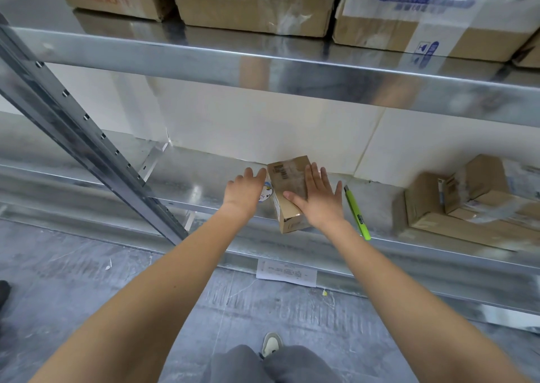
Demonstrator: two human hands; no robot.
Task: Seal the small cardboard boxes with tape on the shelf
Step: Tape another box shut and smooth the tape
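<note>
Far left of the small box, a slotted metal post (87, 137) slants up from the floor to the upper shelf. Closer in, my left hand (245, 192) reaches over the metal shelf (187, 189) with fingers straight and together, the grip wide and holding nothing; the fingertips (261, 173) sit right at the left edge of the small box. Under that hand, just left of the box, a round tape roll (266, 194) with blue print peeks out; most of it is hidden, and I cannot tell whether my palm touches it.

The small box (287, 195) lies on the shelf, its long side running away from me, its near end at the shelf's front edge and its far end close to the white back wall. A barcode label shows on top. My right hand (318, 201) lies flat on the top of the box, fingers spread, thumb across the lid, pressing and not curled around anything.

Just right of the box a green utility knife (358, 211) lies on the shelf. Well to the right of it, other taped boxes (467, 204) are piled up.
</note>
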